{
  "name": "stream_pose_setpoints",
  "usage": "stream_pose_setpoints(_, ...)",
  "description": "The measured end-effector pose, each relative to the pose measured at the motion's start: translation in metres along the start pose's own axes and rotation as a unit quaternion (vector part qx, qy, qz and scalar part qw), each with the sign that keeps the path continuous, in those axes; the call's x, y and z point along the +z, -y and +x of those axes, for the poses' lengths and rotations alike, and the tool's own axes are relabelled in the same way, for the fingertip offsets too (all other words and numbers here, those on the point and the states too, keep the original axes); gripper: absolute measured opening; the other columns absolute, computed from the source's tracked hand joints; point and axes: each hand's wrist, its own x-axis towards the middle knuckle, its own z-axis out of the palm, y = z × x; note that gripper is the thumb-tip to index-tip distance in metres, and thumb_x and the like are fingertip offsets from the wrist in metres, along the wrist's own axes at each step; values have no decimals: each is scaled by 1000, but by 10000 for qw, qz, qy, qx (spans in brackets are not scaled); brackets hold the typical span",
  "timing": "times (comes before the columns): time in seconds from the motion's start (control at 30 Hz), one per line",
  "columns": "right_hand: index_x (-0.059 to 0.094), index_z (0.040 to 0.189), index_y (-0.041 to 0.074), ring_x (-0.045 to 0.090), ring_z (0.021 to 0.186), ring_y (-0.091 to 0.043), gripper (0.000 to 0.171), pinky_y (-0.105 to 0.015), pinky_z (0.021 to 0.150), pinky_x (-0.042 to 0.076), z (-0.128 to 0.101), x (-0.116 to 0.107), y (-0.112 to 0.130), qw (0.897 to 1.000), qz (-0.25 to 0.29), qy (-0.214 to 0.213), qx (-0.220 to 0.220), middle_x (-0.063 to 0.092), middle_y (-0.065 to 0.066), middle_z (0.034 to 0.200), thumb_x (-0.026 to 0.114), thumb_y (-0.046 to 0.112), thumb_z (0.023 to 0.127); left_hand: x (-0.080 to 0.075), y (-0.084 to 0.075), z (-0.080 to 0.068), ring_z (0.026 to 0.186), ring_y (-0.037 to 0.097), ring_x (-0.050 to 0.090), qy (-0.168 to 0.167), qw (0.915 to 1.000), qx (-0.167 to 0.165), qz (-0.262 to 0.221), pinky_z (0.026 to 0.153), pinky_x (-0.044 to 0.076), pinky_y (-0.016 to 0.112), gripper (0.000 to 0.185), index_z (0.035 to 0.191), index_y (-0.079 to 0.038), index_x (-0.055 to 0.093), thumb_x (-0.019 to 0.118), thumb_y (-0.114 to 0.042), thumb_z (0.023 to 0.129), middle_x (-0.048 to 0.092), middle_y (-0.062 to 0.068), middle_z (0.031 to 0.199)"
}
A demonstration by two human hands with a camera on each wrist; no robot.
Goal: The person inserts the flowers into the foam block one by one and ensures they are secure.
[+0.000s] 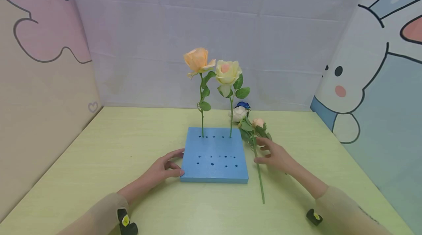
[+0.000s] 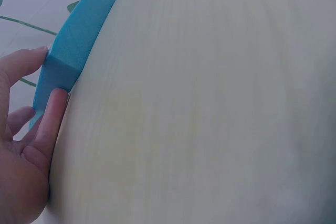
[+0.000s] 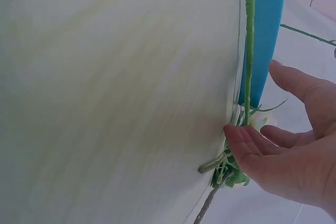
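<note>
Head view: a blue board (image 1: 214, 147) props two roses (image 1: 227, 72) upright at twelve o'clock; at nine, the left hand (image 1: 161, 167), fingers loosely extended, touches it, presumably steadying; at three, the right hand (image 1: 276, 157), fingers parted (contact unclear), flanks a green stem (image 1: 259, 180).

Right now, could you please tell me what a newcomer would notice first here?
Probably the orange rose and cream rose, standing upright near the back of the blue board. The left hand touches the board's left side, and the right hand is at a green stem to the board's right.
</note>
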Motion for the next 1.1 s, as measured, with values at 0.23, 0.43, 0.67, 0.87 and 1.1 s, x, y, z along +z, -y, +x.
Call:
stream_pose_setpoints(0.23,38,143,-12,58,118,-44,78,-46,94,53,1,1,-2,9997,-55,226,-3,59,-29,129,77,22,85,-1,-1,-1,96,11,65,12,10000,88,4,86,46,23,75,153,-11,34,72,-24,90,44,21,151)
stream_pose_setpoints(0.43,39,142,-13,58,116,-41,76,-46,94,53,3,1,-6,9992,36,406,-11,61,-26,126,78,18,84,-1,1,0,95,10,66,-17,10000,30,-3,87,46,24,75,153,-14,35,73,-25,90,45,18,151)
stream_pose_setpoints(0.67,37,143,-13,59,114,-38,79,-48,96,51,6,2,-7,9985,186,516,92,59,-25,124,80,13,81,-1,2,0,97,12,65,-29,10000,31,62,87,47,25,74,153,-14,35,72,-26,90,46,19,151)
stream_pose_setpoints(0.87,35,144,-12,58,110,-33,80,-46,93,51,7,1,-7,9971,452,566,221,57,-25,123,79,7,80,-1,2,-1,97,11,65,-13,10000,53,49,87,47,24,74,153,-13,35,72,-25,90,45,19,151)
stream_pose_setpoints(1.1,36,144,-11,59,105,-29,81,-37,87,52,9,0,-7,9964,570,580,230,57,-24,120,80,5,78,0,1,-1,96,10,65,-20,10000,67,60,88,47,24,75,153,-11,35,72,-25,90,45,20,150)
